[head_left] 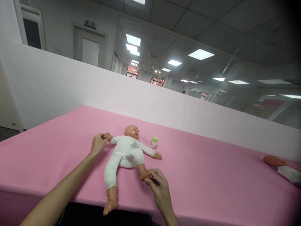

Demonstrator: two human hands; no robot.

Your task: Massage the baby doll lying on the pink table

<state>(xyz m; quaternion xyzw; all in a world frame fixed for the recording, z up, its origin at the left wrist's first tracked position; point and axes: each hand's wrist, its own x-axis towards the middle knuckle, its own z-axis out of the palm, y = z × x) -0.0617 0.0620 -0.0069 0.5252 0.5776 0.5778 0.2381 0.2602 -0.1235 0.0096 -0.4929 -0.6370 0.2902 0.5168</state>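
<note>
A baby doll (128,147) with a white cloth body lies on its back on the pink table cover (202,175), its head toward the far side. My left hand (99,143) is closed around the doll's hand at the left of the view. With fingers and thumb, my right hand (160,186) grips the doll's foot on the right, and that leg is bent at the hip. The doll's other leg stretches toward me, its foot by the near table edge. Its other arm lies out to the right, close to a small white bottle with a green cap (154,142).
A second doll (275,161) lies at the far right of the table, partly cut off by the frame. A low white wall (150,100) runs along the table's far side, with glass above it. Something black (105,216) shows below the near edge.
</note>
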